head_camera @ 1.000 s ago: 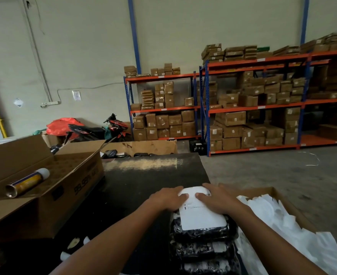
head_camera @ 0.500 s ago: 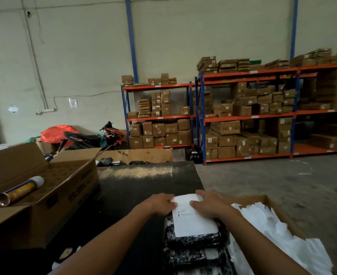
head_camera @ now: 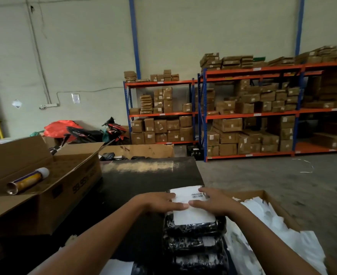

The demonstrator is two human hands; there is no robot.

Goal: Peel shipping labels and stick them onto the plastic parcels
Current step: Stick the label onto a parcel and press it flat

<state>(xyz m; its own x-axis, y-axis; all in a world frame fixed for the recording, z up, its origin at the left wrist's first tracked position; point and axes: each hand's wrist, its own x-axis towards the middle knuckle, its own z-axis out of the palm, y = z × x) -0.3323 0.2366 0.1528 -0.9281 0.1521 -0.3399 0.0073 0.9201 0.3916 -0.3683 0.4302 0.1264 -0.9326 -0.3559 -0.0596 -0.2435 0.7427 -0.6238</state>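
A white shipping label [head_camera: 191, 214] lies on the top black plastic parcel [head_camera: 195, 228] of a stack at the right edge of the dark table [head_camera: 135, 181]. My left hand [head_camera: 159, 201] lies flat on the label's left side, its fingers stretched out and pressing down. My right hand [head_camera: 213, 202] presses the right side the same way, and the fingertips of both hands nearly meet mid-label. A barcode shows at the label's far end. More black parcels [head_camera: 193, 245] sit under the top one.
An open cardboard box [head_camera: 44, 195] stands on the left with a spray can [head_camera: 27, 180] lying on its flap. A box of white label backing scraps [head_camera: 272, 231] sits to the right. Shelves of cartons [head_camera: 253, 116] and a motorbike [head_camera: 96, 132] fill the background.
Both hands have slid from the label's far end toward its middle, uncovering the barcode end. The camera view has tilted up a little.
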